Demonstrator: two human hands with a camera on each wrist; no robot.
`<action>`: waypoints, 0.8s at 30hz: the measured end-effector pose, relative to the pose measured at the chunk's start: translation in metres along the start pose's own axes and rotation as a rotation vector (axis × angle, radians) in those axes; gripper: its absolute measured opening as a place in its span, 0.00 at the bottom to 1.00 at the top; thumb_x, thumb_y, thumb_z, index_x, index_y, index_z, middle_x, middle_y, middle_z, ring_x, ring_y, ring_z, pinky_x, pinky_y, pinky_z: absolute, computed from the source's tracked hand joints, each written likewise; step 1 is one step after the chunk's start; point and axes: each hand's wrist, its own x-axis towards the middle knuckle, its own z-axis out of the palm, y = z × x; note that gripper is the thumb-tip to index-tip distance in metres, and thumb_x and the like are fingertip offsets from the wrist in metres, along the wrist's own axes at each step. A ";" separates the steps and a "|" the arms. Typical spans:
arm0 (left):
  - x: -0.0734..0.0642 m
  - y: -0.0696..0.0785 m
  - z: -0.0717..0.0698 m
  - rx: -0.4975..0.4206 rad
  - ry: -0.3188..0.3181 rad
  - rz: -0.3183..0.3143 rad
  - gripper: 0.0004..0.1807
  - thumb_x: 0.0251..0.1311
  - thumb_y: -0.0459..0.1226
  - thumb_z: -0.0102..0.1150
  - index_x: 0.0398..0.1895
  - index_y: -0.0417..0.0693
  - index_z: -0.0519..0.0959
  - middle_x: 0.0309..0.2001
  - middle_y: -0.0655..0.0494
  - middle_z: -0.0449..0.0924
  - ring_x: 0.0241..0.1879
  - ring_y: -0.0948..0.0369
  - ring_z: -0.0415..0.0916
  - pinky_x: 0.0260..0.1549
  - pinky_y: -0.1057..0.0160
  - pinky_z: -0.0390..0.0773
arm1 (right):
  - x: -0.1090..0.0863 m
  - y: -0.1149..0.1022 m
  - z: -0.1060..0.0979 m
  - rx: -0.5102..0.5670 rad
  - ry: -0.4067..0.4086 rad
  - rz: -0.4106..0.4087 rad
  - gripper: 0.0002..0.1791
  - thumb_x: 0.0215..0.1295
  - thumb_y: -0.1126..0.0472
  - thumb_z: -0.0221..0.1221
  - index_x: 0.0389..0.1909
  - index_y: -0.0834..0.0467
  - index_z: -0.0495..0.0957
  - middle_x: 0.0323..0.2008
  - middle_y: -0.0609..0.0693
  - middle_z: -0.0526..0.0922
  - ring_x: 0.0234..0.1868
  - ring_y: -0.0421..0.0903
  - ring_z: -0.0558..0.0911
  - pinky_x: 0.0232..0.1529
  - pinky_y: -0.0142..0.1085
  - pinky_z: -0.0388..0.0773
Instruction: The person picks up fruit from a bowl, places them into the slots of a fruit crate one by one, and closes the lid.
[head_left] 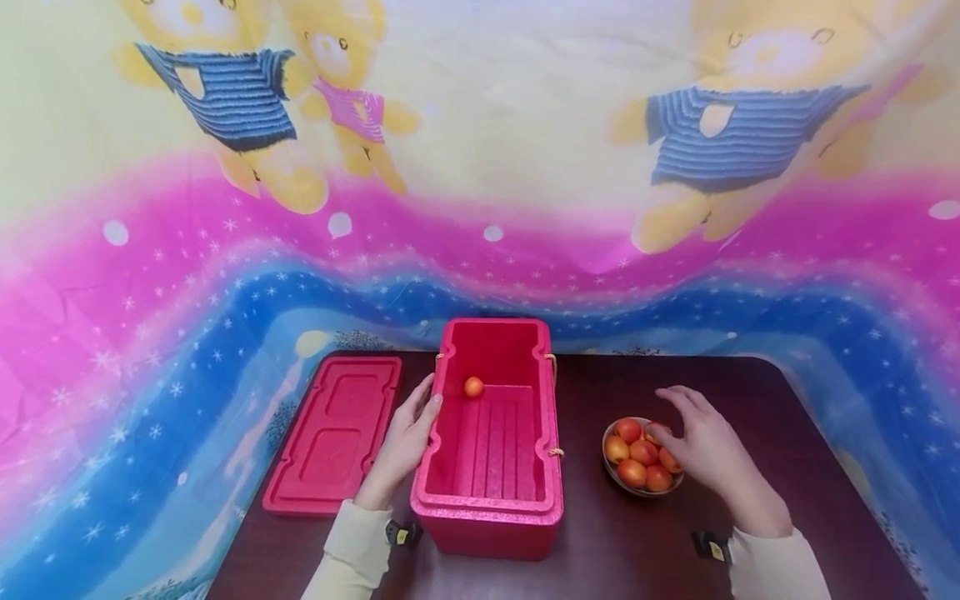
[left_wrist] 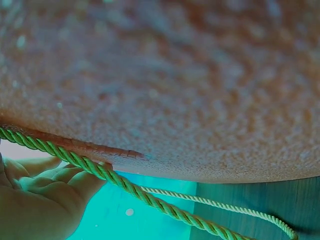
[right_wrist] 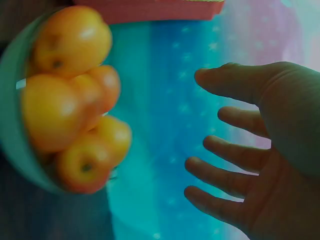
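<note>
A deep red foam box [head_left: 487, 525] stands open on the table, with one small red-yellow apple [head_left: 473, 387] inside near its far left corner. My left hand [head_left: 405, 437] rests against the box's left outer wall, its thumb at the rim. From the left wrist, the box wall [left_wrist: 165, 100] fills most of the view above the straight fingers. To the right of the box is a bowl [head_left: 637, 490] heaped with several small apples [head_left: 642, 452]. Over the bowl's right side hovers my right hand [head_left: 712, 446], fingers spread and holding nothing. The right wrist view shows the gap between fingers and apples [right_wrist: 52, 112].
Left of the box, a matching red lid [head_left: 341, 429] lies flat on the dark table [head_left: 600, 550]. Rope handles [head_left: 555, 452] hang on the box's sides. A cloth printed with bears [head_left: 487, 150] hangs behind and around the table.
</note>
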 end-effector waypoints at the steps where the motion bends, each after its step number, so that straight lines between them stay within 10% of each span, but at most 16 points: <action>1: 0.000 0.000 0.000 0.002 0.002 0.005 0.33 0.77 0.43 0.51 0.80 0.47 0.56 0.76 0.42 0.60 0.70 0.42 0.65 0.63 0.43 0.71 | -0.003 0.003 0.002 -0.002 -0.010 0.014 0.32 0.60 0.59 0.71 0.63 0.67 0.73 0.63 0.70 0.69 0.59 0.71 0.73 0.55 0.69 0.71; 24: -0.001 0.000 0.000 0.013 0.010 0.001 0.34 0.75 0.47 0.52 0.79 0.48 0.57 0.75 0.42 0.61 0.69 0.43 0.67 0.61 0.43 0.73 | -0.036 0.030 0.042 0.003 -0.065 0.086 0.26 0.60 0.59 0.70 0.56 0.68 0.77 0.56 0.70 0.75 0.53 0.69 0.77 0.51 0.66 0.75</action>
